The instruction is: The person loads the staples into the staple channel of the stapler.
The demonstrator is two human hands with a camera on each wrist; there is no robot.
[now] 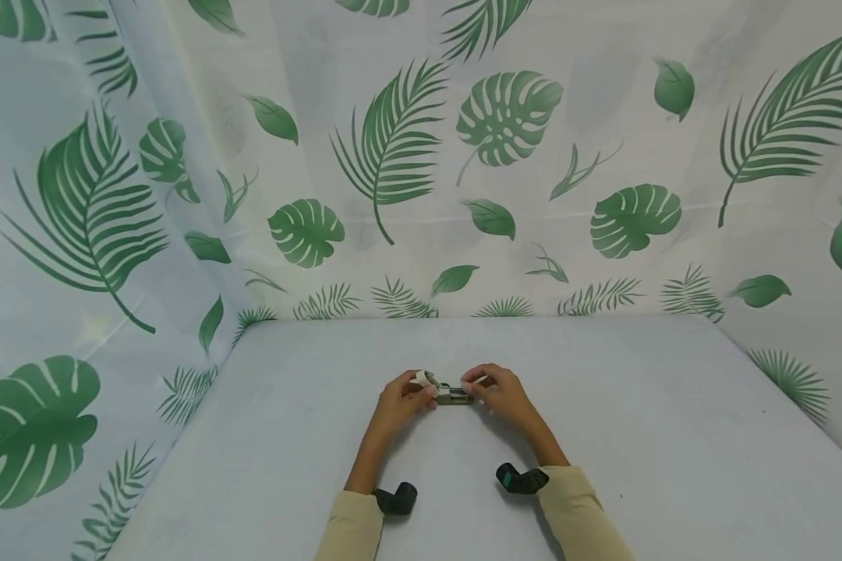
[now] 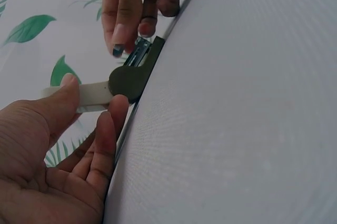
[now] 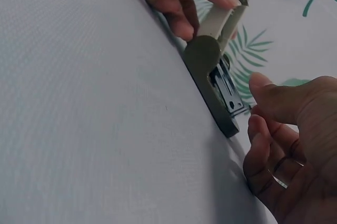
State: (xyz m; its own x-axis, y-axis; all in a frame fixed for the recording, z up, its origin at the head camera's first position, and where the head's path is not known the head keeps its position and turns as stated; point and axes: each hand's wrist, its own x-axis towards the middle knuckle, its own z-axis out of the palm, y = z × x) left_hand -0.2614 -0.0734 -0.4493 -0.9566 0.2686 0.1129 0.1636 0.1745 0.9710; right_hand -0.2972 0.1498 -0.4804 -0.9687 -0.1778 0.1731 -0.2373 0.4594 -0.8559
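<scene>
We see a white worktop [image 1: 252,475]. Nearest to us are two beige sleeves [image 1: 352,526], and at each wrist there is a black camera [image 1: 396,499]. Farther on, the left hand [image 1: 398,401] has its grip closed around the cream arm [image 2: 95,94] of a stapler [image 3: 206,63], with fingertips at the dark green base [image 2: 127,83]. The right hand [image 1: 503,393] has its grip almost closed; thumb and finger pinch a small dark piece [image 2: 118,50] just beside the end of the metal rail [image 3: 230,91]. We cannot tell if this piece touches the rail. The stapler stands opened on the worktop, between both hands, nearer to the back edge and well apart from the left and right edges. Behind the back edge we find a pale curtain [image 1: 407,257] with green leaves.
</scene>
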